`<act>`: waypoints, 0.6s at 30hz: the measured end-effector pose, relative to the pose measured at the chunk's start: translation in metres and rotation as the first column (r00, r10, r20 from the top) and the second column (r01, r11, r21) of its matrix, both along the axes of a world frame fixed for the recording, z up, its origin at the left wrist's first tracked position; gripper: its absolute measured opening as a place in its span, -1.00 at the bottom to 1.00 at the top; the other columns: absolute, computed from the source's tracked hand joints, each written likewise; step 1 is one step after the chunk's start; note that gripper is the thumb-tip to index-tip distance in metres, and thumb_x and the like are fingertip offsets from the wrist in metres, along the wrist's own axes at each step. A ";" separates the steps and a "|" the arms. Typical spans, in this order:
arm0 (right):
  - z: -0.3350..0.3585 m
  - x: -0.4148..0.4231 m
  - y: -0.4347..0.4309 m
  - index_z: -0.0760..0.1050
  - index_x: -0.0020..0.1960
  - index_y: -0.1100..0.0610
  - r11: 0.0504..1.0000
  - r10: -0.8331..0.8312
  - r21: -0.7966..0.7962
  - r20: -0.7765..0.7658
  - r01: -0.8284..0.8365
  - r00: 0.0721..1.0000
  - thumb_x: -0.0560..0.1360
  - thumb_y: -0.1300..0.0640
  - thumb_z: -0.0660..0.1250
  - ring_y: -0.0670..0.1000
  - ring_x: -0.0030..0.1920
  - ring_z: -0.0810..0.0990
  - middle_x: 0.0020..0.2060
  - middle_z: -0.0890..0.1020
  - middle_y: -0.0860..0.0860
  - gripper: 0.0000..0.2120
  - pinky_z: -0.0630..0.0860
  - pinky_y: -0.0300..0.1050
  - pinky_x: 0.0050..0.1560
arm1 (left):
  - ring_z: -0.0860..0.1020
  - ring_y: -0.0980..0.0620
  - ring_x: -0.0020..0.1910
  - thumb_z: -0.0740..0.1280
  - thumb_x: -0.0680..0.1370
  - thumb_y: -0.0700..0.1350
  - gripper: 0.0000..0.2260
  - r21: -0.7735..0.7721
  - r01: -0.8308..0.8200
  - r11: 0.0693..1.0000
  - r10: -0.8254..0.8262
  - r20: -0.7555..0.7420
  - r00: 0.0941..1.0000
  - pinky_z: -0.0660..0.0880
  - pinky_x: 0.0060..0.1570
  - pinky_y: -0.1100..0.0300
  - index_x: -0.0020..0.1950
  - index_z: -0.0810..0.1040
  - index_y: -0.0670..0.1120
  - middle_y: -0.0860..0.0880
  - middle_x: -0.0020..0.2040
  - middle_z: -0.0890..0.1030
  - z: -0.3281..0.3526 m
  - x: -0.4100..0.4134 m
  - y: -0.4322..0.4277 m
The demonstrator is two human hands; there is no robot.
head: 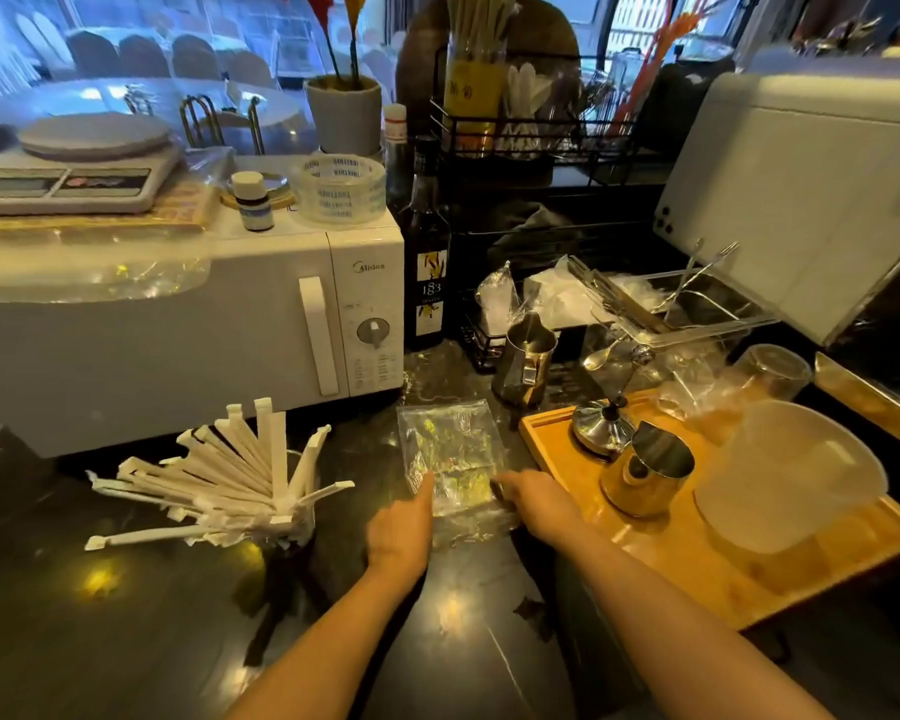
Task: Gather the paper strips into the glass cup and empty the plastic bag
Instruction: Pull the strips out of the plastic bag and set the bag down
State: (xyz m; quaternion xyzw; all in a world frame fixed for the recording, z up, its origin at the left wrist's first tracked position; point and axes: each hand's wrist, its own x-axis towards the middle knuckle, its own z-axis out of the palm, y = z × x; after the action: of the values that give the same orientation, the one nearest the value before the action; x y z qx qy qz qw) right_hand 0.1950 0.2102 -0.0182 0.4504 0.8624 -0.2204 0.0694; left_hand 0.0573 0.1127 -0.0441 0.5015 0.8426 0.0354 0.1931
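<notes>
A clear plastic bag point(450, 449) lies flat on the dark counter in front of the microwave. My left hand point(404, 527) touches its lower left edge with fingers together. My right hand point(533, 504) rests on its lower right edge. Whether either hand actually grips the bag is unclear. To the left stands a glass cup point(302, 511) holding several white paper strips point(230, 475) that fan out up and to the left. The cup's glass is mostly hidden by the strips.
A white microwave point(188, 324) stands behind the cup. A wooden tray point(697, 553) at right carries metal pitchers point(645, 470) and a white lid. A dark bottle point(430, 262), a steel jug point(526, 356) and a clear bin with utensils sit behind the bag.
</notes>
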 end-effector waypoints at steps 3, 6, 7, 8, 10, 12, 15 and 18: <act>-0.007 0.001 0.002 0.27 0.43 0.00 0.996 0.046 0.076 0.114 -0.055 0.992 0.52 0.30 0.18 0.17 0.20 0.49 0.23 0.43 0.14 -0.48 0.45 -0.02 0.15 | 0.48 -0.17 0.20 0.08 0.57 -0.27 -0.59 -0.007 0.085 0.996 -0.085 -0.122 0.989 0.45 0.09 0.03 0.43 0.21 -0.09 -0.18 0.24 0.49 -0.002 0.003 0.001; -0.009 0.001 0.002 0.17 0.47 0.05 0.981 0.082 0.159 0.165 -0.109 0.983 0.57 0.23 0.12 0.16 0.28 0.37 0.31 0.32 0.16 -0.52 0.42 -0.04 0.19 | 0.34 -0.14 0.28 0.08 0.57 -0.25 -0.61 0.042 0.081 0.996 -0.072 -0.183 0.981 0.34 0.17 0.06 0.41 0.22 -0.11 -0.15 0.32 0.35 -0.005 0.004 -0.003; -0.010 0.001 0.002 0.13 0.48 0.08 0.971 0.107 0.190 0.198 -0.145 0.974 0.58 0.23 0.10 0.18 0.32 0.32 0.37 0.28 0.18 -0.51 0.39 -0.02 0.23 | 0.28 -0.14 0.33 0.09 0.57 -0.24 -0.60 0.046 0.084 0.995 -0.074 -0.198 0.977 0.31 0.23 0.05 0.42 0.20 -0.12 -0.16 0.38 0.29 -0.006 0.004 -0.004; -0.012 0.002 0.001 0.08 0.50 0.10 0.959 0.140 0.211 0.226 -0.189 0.964 0.58 0.22 0.07 0.20 0.36 0.27 0.43 0.21 0.17 -0.50 0.36 -0.01 0.28 | 0.20 -0.15 0.42 0.08 0.58 -0.23 -0.58 0.037 0.095 0.995 -0.085 -0.202 0.976 0.25 0.32 0.01 0.44 0.17 -0.12 -0.17 0.45 0.20 -0.008 0.003 -0.005; -0.015 0.004 -0.001 -0.01 0.52 0.12 0.939 0.190 0.229 0.271 -0.255 0.944 0.59 0.20 0.03 0.20 0.44 0.17 0.52 0.08 0.14 -0.48 0.27 0.00 0.35 | -0.02 -0.13 0.53 0.04 0.61 -0.19 -0.55 -0.011 0.125 0.992 -0.124 -0.204 0.971 0.07 0.45 -0.07 0.50 0.05 -0.14 -0.15 0.55 -0.02 -0.011 0.001 -0.006; -0.015 0.006 -0.003 -0.05 0.52 0.13 0.934 0.195 0.238 0.288 -0.268 0.938 0.60 0.17 0.01 0.17 0.50 0.07 0.54 0.00 0.11 -0.48 0.18 0.00 0.41 | -0.12 -0.10 0.54 -0.01 0.63 -0.16 -0.54 -0.078 0.144 0.987 -0.157 -0.205 0.966 -0.05 0.49 -0.09 0.52 -0.06 -0.15 -0.12 0.57 -0.10 -0.011 0.000 -0.009; -0.012 0.008 -0.005 -0.07 0.53 0.15 0.936 0.179 0.244 0.288 -0.253 0.941 0.61 0.18 0.02 0.13 0.54 -0.04 0.55 -0.05 0.11 -0.47 0.07 -0.02 0.48 | -0.15 -0.09 0.54 -0.03 0.64 -0.15 -0.52 -0.119 0.136 0.984 -0.155 -0.174 0.972 -0.10 0.50 -0.08 0.52 -0.12 -0.17 -0.10 0.57 -0.10 -0.009 -0.002 -0.014; -0.009 0.008 -0.008 -0.10 0.53 0.16 0.944 0.140 0.270 0.193 -0.189 0.971 0.56 0.27 0.12 0.14 0.53 -0.01 0.54 -0.01 0.16 -0.38 0.09 -0.04 0.48 | -0.15 -0.09 0.54 -0.06 0.64 -0.10 -0.52 -0.094 0.116 0.989 -0.128 -0.141 0.982 -0.10 0.50 -0.05 0.52 -0.14 -0.17 -0.10 0.57 -0.11 -0.004 0.000 -0.022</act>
State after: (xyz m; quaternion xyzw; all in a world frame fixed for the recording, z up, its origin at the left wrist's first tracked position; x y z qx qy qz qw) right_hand 0.2035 0.2024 -0.0272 0.3991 0.9107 -0.0473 0.0957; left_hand 0.0575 0.0907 -0.0480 0.5449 0.8228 -0.0495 0.1534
